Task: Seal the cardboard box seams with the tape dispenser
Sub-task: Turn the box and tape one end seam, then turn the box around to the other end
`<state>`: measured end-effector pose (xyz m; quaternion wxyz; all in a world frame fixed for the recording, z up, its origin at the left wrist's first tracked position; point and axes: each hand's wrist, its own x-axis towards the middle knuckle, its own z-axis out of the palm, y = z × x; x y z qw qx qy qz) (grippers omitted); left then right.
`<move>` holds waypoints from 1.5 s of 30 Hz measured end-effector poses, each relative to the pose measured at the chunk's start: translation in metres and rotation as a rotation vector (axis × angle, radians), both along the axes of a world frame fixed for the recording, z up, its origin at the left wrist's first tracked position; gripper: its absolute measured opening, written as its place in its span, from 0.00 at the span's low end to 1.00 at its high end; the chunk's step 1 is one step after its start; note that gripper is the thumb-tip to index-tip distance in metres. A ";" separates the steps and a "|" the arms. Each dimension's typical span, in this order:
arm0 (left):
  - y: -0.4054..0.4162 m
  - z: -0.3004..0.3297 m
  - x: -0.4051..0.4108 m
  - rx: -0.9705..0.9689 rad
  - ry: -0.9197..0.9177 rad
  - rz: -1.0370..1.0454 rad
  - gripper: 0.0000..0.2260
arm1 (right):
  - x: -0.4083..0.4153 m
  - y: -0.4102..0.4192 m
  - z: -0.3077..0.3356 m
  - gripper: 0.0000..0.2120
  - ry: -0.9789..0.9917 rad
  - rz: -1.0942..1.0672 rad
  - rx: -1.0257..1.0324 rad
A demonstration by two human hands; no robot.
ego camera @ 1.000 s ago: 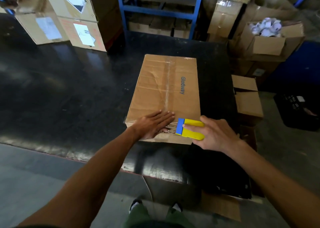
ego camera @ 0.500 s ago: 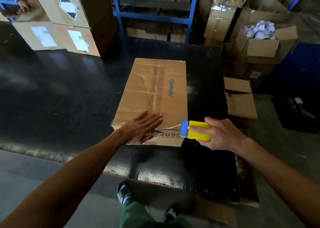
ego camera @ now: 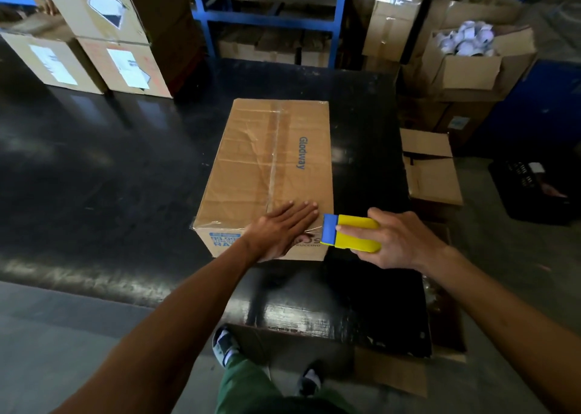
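Brown cardboard box at frame centre is pinned by the flat, open left hand while the right hand grips the yellow-and-blue tape dispenser at its near corner.

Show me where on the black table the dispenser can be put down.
Most room: the broad bare stretch of black table left of the cardboard box, below the stacked cartons. A narrower strip lies right of the box. Crowded: the near edge, where the left hand presses and the right hand holds the tape dispenser.
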<state>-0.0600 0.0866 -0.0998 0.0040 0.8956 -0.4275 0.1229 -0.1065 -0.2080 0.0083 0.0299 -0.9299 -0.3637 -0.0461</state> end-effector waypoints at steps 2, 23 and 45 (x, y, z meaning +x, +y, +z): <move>0.002 -0.001 0.000 0.001 0.004 0.001 0.26 | 0.000 -0.010 0.005 0.28 -0.017 0.044 -0.016; -0.004 0.008 -0.004 -0.003 0.021 0.034 0.26 | -0.015 0.024 -0.062 0.30 0.011 -0.203 -0.266; -0.097 0.035 0.001 -0.024 0.510 0.756 0.43 | 0.003 -0.001 -0.034 0.27 0.241 -0.767 0.119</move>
